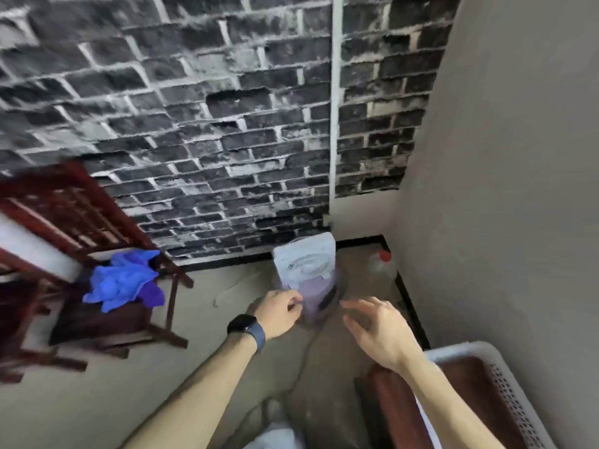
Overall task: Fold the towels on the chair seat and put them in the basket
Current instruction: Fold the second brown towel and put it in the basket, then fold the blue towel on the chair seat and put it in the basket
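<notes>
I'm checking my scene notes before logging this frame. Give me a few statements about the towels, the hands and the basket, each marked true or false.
1. The blue towels lie crumpled on the wooden chair. True.
2. The left hand holds a towel. False: it holds no towel, and its fingers are curled, with the hand in front of the white fan.
3. The right hand is open with fingers spread. True.
4. A watch sits on the right wrist. False: it is on the left wrist.
5. The white basket already contains blue towels. False: no towel shows in its visible part.
</notes>
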### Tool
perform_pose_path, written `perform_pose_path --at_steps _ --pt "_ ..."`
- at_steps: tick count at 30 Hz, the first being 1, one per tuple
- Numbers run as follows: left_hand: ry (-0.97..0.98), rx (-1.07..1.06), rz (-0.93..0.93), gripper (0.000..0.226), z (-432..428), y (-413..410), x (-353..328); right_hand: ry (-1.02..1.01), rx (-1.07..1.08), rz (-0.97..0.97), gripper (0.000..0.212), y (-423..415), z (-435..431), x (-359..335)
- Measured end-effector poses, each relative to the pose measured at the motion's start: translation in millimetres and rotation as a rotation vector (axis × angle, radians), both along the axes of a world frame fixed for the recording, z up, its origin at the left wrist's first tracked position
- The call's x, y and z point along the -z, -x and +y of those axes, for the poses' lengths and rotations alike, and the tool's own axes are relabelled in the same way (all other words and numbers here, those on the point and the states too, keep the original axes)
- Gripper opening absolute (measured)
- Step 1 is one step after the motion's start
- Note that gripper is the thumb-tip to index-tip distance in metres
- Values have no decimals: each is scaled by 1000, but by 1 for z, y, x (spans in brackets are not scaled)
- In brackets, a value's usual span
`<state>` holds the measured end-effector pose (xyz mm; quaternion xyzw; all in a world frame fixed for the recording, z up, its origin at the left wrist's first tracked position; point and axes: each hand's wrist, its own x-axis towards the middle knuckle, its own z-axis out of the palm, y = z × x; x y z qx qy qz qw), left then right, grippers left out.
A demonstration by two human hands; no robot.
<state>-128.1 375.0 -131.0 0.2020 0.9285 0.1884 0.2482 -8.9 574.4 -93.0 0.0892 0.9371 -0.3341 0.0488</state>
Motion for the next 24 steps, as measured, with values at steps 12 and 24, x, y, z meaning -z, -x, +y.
perform_pose_path --at_steps 12,24 --pt "-85 -808 297 23 -385 -5 -88 81 -652 134 26 154 -332 -90" --pt "-32 -1015 382 32 -605 -5 -106 210 -785 131 24 215 -556 -92"
